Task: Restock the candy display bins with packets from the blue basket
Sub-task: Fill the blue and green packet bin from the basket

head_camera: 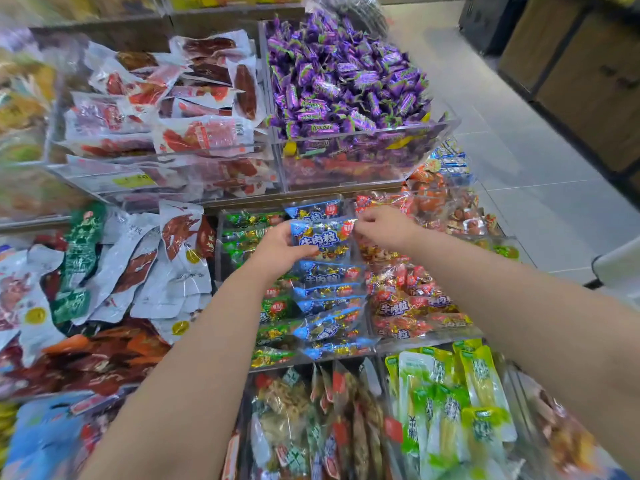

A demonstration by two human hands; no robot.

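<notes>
Over the shop's clear bins (217, 244), the left hand (280, 249) is gripping a blue packet (320, 237), long side across; the right hand (381, 226) is pinching its right corner, the blue row (329, 297) lying just below both

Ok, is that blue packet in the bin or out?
Out: left grip holds the blue packet, right grip pinches its corner, above the row of blue packets.

Two hands are showing, the left hand (280, 249) and the right hand (381, 226), both gripping one held blue packet (320, 237). One rear blue packet (313, 208) is standing behind it. About five are lying below in a row of blue packets (329, 299). Purple candies (346, 81) are piling beyond counting in one clear bin (374, 130).
</notes>
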